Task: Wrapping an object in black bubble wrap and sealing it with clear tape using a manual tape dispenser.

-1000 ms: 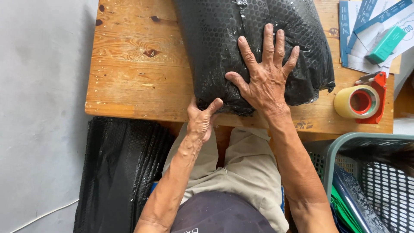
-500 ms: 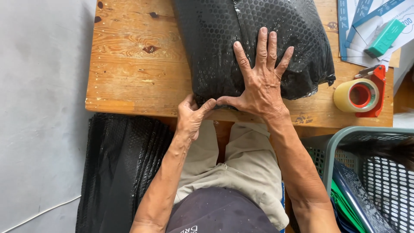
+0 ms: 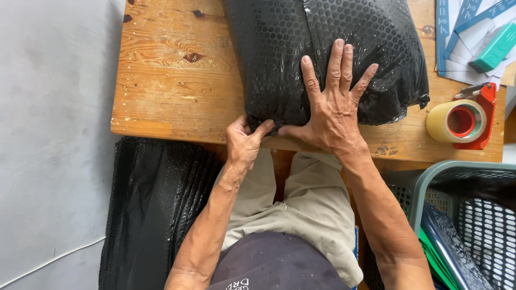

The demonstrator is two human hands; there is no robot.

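The wooden tabletop (image 3: 177, 80) spans the upper part of the head view; its near edge runs just above the seated person's knees. To its left lies a bare grey floor (image 3: 54, 134).

A bulky parcel wrapped in black bubble wrap (image 3: 279, 48) lies on the tabletop, centre to right, with its near end close to the near edge of the tabletop. A seam of the wrap runs lengthwise along its top.

A stack of black bubble-wrap sheets (image 3: 156, 204) lies on the floor below the tabletop, to the left of the person's legs. At lower right stands a grey-green plastic basket (image 3: 457, 172) with perforated walls; flat blue and green items stand inside it, their kind not discernible.

The right hand (image 3: 336, 113) rests flat on the near top of the parcel, fingers spread and extended away from the body, palm pressing down, thumb pointing left along the parcel's lower edge.

The left hand (image 3: 244, 145) is at the near edge of the tabletop, just left of the right thumb. Its fingers are curled and its thumb and fingers pinch the loose wrap at the parcel's near end.

A tape dispenser (image 3: 465, 121), red with a roll of clear-yellowish tape, stands on the tabletop right of the parcel, apart from both hands.

Papers with blue strips (image 3: 467, 37) lie at the upper right corner, and a teal rectangular object (image 3: 497, 47) lies on them.
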